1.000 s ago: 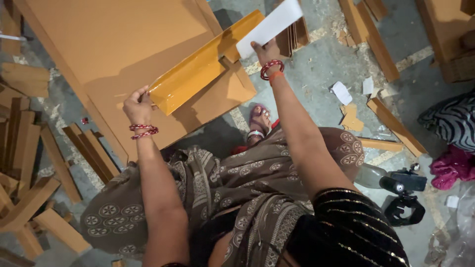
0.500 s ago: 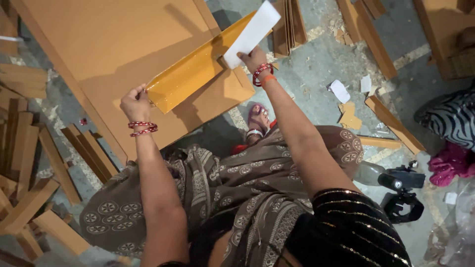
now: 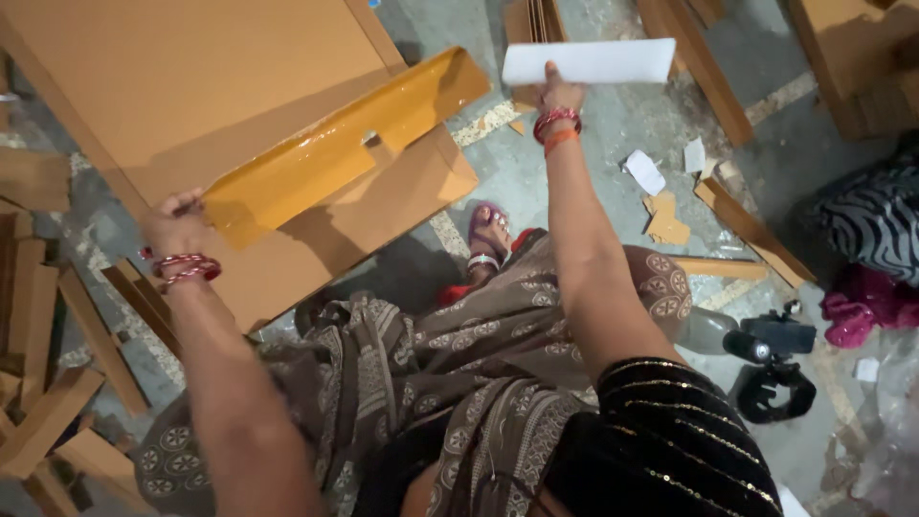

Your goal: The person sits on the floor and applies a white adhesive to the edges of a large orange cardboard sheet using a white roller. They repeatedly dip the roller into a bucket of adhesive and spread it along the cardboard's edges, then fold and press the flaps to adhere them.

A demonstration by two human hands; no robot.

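Her left hand (image 3: 177, 228) pinches the low end of the long glossy yellow cardboard flap (image 3: 345, 144), which slants up toward her right hand (image 3: 558, 96), whose fingers are closed on a flat white strip (image 3: 589, 61).

Workshop floor: cardboard sheets (image 3: 191, 86), offcuts (image 3: 666, 218).
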